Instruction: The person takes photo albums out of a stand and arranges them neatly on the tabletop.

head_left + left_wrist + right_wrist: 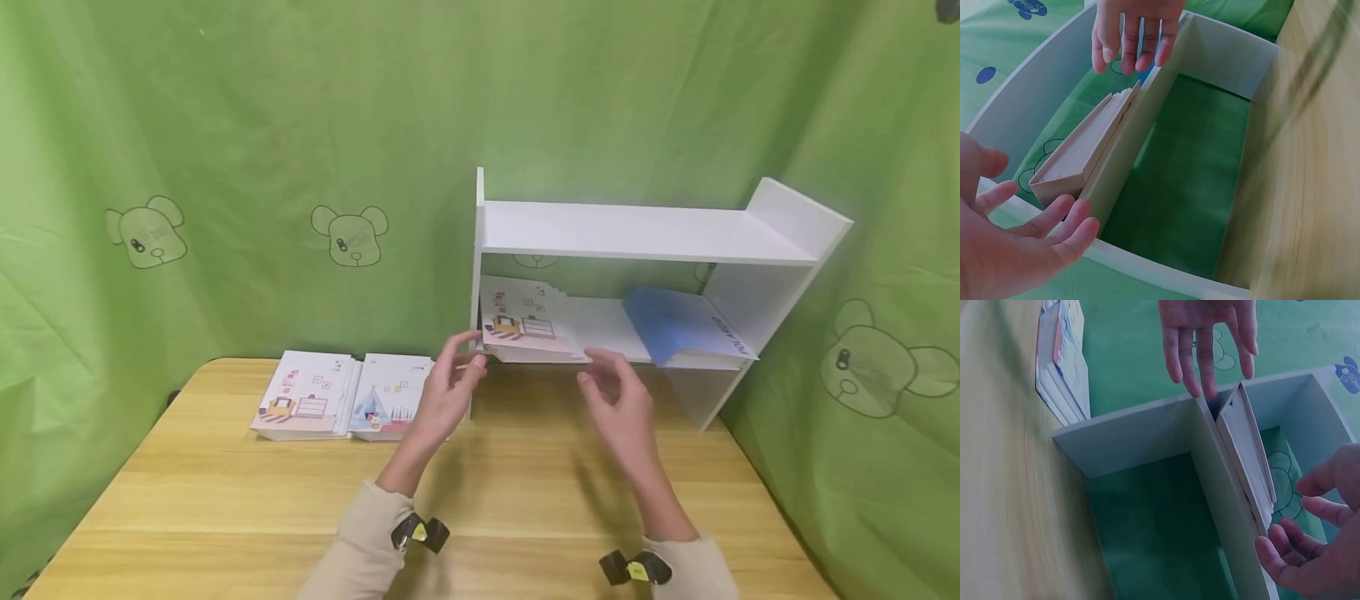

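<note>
A white album with an illustrated room on its cover (525, 312) lies on the lower shelf of a white two-tier rack (622, 229), at its left end. My left hand (442, 396) is by the rack's left side panel, fingertips near the album's left front corner. Across from it, my right hand (624, 412) has its fingertips close to the album's right front corner. In the left wrist view, the left hand (1022, 250) shows spread, gently bent fingers beside the album's end (1085, 147). The right wrist view shows the right hand (1316, 547) with nothing in its grasp.
A blue album marked POLAROID (675, 325) lies at the lower shelf's right end. On the wooden table (517, 500), left of the rack, are a white album with a room picture (303, 392) and one with a tent picture (386, 392). A green curtain (247, 125) hangs behind.
</note>
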